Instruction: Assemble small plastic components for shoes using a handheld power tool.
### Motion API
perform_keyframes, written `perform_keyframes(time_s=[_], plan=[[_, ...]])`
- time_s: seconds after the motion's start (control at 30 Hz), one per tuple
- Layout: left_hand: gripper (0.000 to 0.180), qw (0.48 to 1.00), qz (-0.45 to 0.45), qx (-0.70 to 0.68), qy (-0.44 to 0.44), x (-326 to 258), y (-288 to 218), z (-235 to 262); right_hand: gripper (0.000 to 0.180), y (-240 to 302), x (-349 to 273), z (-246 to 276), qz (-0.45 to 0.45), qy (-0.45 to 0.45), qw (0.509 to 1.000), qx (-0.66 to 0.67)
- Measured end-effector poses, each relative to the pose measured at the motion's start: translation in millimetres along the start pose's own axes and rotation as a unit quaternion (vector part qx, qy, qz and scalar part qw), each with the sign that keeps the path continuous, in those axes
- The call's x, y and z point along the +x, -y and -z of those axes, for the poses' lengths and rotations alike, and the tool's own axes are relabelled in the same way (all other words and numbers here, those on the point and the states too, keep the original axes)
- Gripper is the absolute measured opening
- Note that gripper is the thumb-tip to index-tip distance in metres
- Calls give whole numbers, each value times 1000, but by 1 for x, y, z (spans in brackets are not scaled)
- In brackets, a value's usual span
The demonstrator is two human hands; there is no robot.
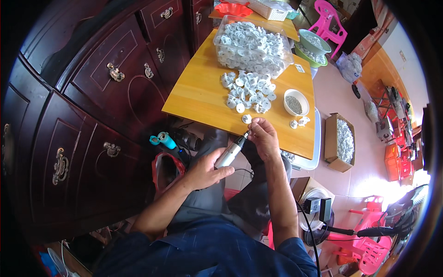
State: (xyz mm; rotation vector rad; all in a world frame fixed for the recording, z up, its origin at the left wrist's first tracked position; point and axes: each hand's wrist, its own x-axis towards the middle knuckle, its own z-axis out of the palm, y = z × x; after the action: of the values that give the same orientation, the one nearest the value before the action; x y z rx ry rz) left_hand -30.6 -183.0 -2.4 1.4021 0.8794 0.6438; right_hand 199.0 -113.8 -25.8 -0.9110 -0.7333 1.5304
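Observation:
My left hand (207, 168) is wrapped round a silver electric screwdriver (229, 156) with a black nose, its tip pointing up toward the table edge. At that tip, the fingers of my right hand (264, 137) are pinched together; what they hold is too small to make out. Just beyond the fingertips a white plastic part (247, 118) sits at the near edge of the wooden table (198, 87). A loose pile of similar white parts (249, 90) lies farther back. To the right stands a white bowl (296, 102) of small grey metal pieces, with a few white parts (300, 122) beside it.
A large clear bin (253, 48) full of white parts stands at the table's back. Dark wooden drawers (92, 115) line the left side. On the floor at right is a cardboard box (340, 142) of white pieces. A turquoise-lidded bottle (165, 139) stands left of my legs.

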Motion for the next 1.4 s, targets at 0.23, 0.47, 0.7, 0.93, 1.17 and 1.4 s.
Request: perform_keyframes(time_s=[0.23, 0.47, 0.7, 0.93, 1.17, 1.4], plan=[[61, 1000, -3, 21, -3, 0, 3, 0, 9, -4, 1, -3, 26, -14, 1000, 4], [54, 994, 7, -105, -18, -1, 1, -4, 9, -14, 0, -6, 63, -12, 997, 32], [51, 991, -57, 91, -79, 0, 2, -2, 14, -10, 1, -13, 63, -38, 997, -33], [52, 987, -53, 101, -110, 1, -1, 2, 27, 7, 18, -2, 132, -104, 925, -340], [52, 986, -58, 111, -114, 0, -2, 4, 31, 11, 31, -13, 206, -50, 692, -691], [52, 989, -27, 104, -106, -1, -6, 4, 24, 15, 37, -9, 203, -48, 695, -688]])
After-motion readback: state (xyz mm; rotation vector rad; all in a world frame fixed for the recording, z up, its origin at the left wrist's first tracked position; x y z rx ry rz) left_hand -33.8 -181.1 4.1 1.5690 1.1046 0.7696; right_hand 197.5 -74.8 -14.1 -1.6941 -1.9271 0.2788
